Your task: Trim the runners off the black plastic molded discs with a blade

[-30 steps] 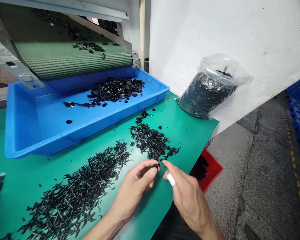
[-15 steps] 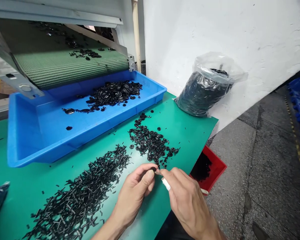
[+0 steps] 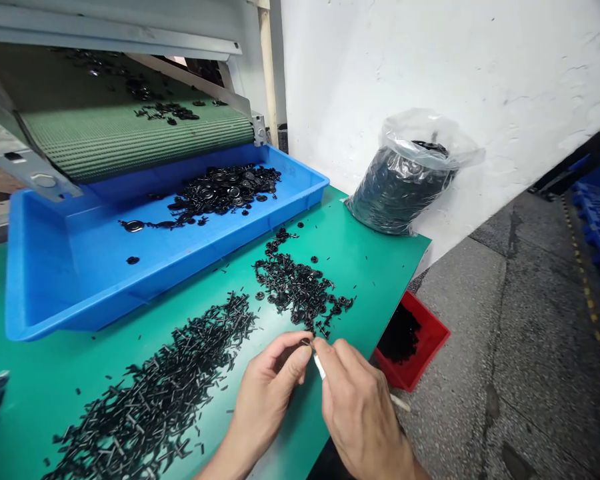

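Note:
Pinched between the thumb and fingers of my left hand (image 3: 275, 373) is a small round black plastic part (image 3: 306, 342), mostly covered by the fingertips. My right hand (image 3: 357, 393) is closed around a slim pale-handled tool (image 3: 400, 403); a white section shows by the index finger, and the back end sticks out behind the hand. Its tip meets the black part, though fingers hide the contact. Just beyond my hands lies a pile of small black plastic parts (image 3: 295, 283). Left of them spreads a long heap of short black plastic bits (image 3: 165, 380).
A blue tray (image 3: 155, 293) with black parts sits under a green conveyor belt (image 3: 145, 137). At the green table's (image 3: 380, 247) far corner stands a clear bag (image 3: 405, 180) full of black pieces. Below the right edge is a red bin (image 3: 427, 340) holding black bits.
My right hand has shifted slightly left, closer to my left hand, and the tool has turned a little. The whole view has moved slightly. Both hands keep their hold.

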A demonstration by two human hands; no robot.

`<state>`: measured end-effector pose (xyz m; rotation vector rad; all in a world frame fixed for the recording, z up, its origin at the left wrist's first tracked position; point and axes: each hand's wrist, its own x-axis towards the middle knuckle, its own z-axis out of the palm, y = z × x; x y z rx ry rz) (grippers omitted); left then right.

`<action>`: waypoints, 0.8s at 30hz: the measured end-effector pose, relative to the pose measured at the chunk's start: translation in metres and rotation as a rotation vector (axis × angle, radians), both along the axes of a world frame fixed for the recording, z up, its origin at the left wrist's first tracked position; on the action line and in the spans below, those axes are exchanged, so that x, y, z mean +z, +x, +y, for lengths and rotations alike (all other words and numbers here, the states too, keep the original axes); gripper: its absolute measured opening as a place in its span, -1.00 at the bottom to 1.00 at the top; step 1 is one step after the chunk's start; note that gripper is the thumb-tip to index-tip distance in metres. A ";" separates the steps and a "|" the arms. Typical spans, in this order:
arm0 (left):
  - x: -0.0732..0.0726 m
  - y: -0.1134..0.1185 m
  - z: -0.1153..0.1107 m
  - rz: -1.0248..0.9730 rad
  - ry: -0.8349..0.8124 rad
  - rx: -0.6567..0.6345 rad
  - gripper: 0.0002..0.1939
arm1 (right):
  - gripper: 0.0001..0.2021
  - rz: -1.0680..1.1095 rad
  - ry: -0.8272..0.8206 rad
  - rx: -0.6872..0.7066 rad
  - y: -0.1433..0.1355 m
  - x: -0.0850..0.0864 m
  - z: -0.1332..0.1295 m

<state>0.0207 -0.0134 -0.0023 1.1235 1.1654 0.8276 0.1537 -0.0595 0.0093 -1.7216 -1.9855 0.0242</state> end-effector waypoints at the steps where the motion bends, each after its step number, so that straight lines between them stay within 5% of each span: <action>1: 0.001 0.000 0.000 0.048 0.030 -0.003 -0.64 | -0.68 0.005 -0.016 -0.007 0.000 0.000 0.000; 6: 0.000 -0.003 0.000 0.158 0.187 -0.110 -0.68 | -0.75 0.240 -0.353 0.118 0.016 0.009 0.013; 10: 0.000 -0.003 0.003 0.173 0.123 -0.120 -0.63 | -0.75 0.451 -0.526 0.178 0.031 0.009 0.025; 18: 0.003 -0.005 0.008 -0.079 -0.176 0.012 -0.70 | -0.78 0.413 -0.262 -0.173 0.070 -0.002 0.048; 24: 0.002 -0.008 0.009 -0.080 -0.136 -0.037 -0.57 | -0.62 0.317 -0.249 -0.145 0.080 -0.011 0.064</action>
